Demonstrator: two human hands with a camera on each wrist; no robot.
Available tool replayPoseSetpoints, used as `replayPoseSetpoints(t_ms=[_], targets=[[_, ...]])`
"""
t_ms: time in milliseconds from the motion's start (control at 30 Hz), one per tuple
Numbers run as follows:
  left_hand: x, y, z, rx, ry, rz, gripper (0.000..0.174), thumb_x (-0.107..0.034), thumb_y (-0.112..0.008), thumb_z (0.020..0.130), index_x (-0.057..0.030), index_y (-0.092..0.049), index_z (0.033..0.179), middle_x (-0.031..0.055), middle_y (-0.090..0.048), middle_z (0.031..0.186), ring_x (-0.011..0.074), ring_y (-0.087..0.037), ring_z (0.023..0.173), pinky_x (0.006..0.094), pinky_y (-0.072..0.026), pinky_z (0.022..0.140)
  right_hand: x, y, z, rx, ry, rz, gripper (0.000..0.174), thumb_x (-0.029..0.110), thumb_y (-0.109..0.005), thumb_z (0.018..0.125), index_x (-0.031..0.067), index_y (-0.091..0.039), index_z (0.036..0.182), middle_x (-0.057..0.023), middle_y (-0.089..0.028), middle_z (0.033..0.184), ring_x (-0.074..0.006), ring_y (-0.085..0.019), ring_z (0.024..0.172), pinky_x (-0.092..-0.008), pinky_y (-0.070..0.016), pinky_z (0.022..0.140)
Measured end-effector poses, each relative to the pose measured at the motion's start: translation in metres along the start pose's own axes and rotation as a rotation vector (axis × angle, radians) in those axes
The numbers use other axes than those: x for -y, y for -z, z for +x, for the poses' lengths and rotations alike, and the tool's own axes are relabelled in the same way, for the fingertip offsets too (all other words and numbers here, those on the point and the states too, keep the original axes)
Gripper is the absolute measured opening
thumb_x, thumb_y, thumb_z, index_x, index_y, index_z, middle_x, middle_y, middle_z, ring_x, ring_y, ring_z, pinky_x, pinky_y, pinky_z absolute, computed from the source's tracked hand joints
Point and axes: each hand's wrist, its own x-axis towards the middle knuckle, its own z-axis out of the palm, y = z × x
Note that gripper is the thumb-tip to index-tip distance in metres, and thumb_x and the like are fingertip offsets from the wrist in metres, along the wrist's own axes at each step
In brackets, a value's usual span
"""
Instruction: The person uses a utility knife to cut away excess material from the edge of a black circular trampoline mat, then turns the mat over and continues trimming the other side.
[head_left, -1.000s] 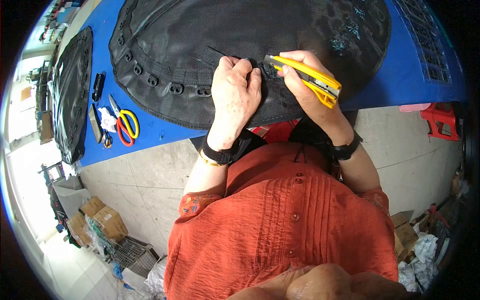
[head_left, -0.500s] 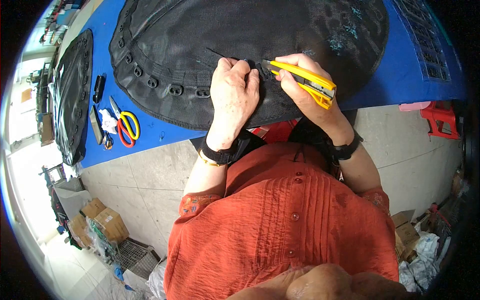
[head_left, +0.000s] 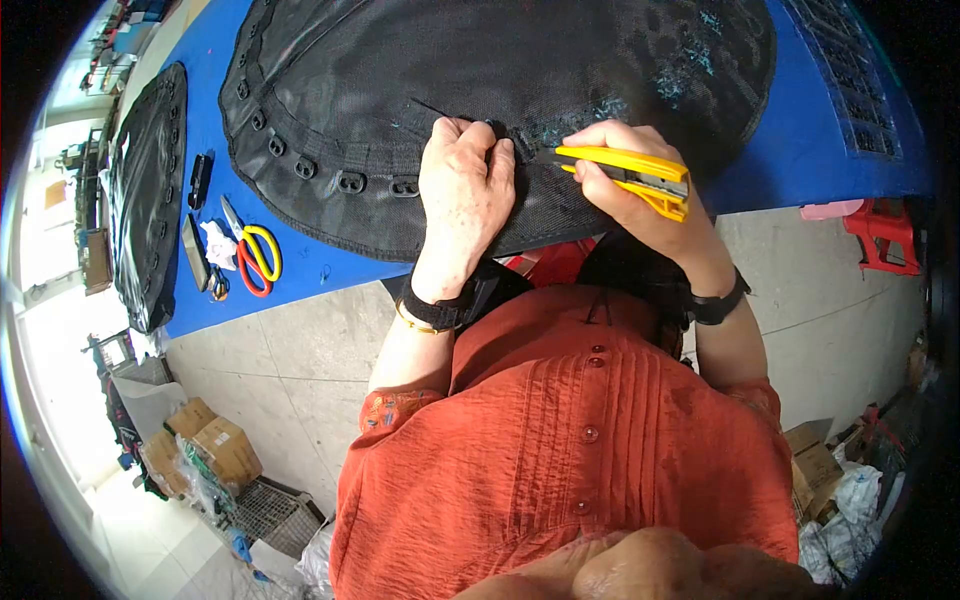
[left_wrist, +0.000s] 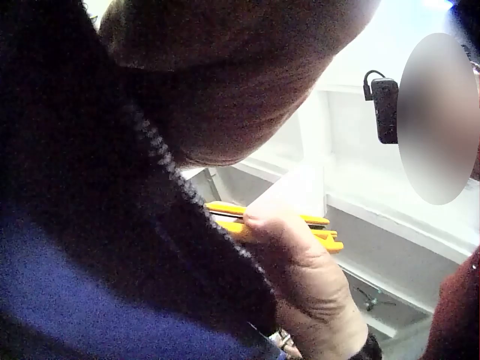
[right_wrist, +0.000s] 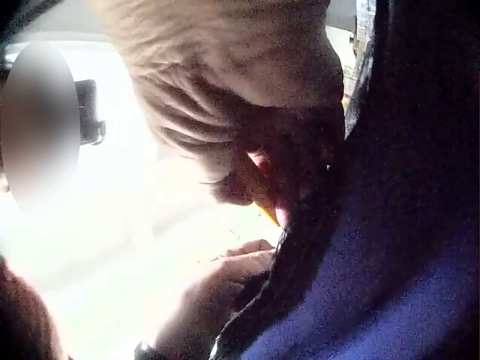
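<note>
A large oval piece of black mesh fabric [head_left: 440,60] lies over the table, with black plastic eyelets [head_left: 351,182] along its near rim. My left hand [head_left: 465,190], fingers curled, pinches the fabric near that rim. In my right hand [head_left: 650,225] is a yellow utility knife [head_left: 625,158], gripped between thumb and fingers, its front end pointing toward the left hand just above the mesh. Blue thread scraps [head_left: 608,108] lie on the mesh beyond the knife. The left wrist view shows the yellow knife [left_wrist: 322,236] past the dark fabric edge; the right wrist view is mostly shadowed.
On the blue table [head_left: 300,275], left of the mesh, lie scissors [head_left: 262,262] with red and yellow handles and a crumpled white scrap [head_left: 217,245]. Another black mesh piece [head_left: 150,190] hangs at the far left. A red stool [head_left: 885,240] stands beyond the right edge.
The right hand with the utility knife has drawn back to the right, away from the left hand. Blue scraps beyond it now show more. The left hand stays nearly in place.
</note>
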Motion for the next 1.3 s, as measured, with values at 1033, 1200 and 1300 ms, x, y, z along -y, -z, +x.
replayPoseSetpoints(t_ms=[1033, 1200, 1300], targets=[[0.003, -0.001, -0.001, -0.006, -0.017, -0.008, 0.018, -0.013, -0.077, 0.094, 0.0000, -0.067, 0.088, 0.0205, -0.064, 0.096, 0.0397, -0.065, 0.089, 0.0476, -0.0530, 0.079, -0.015, -0.054, 0.014, -0.250, -0.099, 0.228, 0.020, 0.010, -0.074, 0.098, 0.0046, -0.069, 0.116, -0.0105, -0.076, 0.106, -0.0304, -0.076, 0.095, -0.0391, -0.0586, 0.084], [0.001, 0.000, -0.001, 0.008, -0.010, 0.002, 0.019, -0.014, -0.077, 0.094, -0.0001, -0.066, 0.087, 0.0206, -0.065, 0.095, 0.0397, -0.065, 0.090, 0.0479, -0.0530, 0.080, -0.017, -0.053, 0.014, -0.249, -0.062, 0.211, 0.020, 0.011, -0.074, 0.097, 0.0058, -0.070, 0.116, -0.0118, -0.077, 0.104, -0.0310, -0.076, 0.091, -0.0399, -0.0579, 0.081], [0.003, -0.002, -0.001, -0.005, -0.016, 0.001, 0.019, -0.014, -0.077, 0.094, 0.0000, -0.066, 0.087, 0.0205, -0.065, 0.095, 0.0398, -0.065, 0.090, 0.0480, -0.0531, 0.080, -0.018, -0.052, 0.013, -0.235, -0.075, 0.231, 0.018, 0.012, -0.074, 0.097, 0.0062, -0.070, 0.114, -0.0116, -0.077, 0.101, -0.0315, -0.076, 0.089, -0.0404, -0.0575, 0.080]])
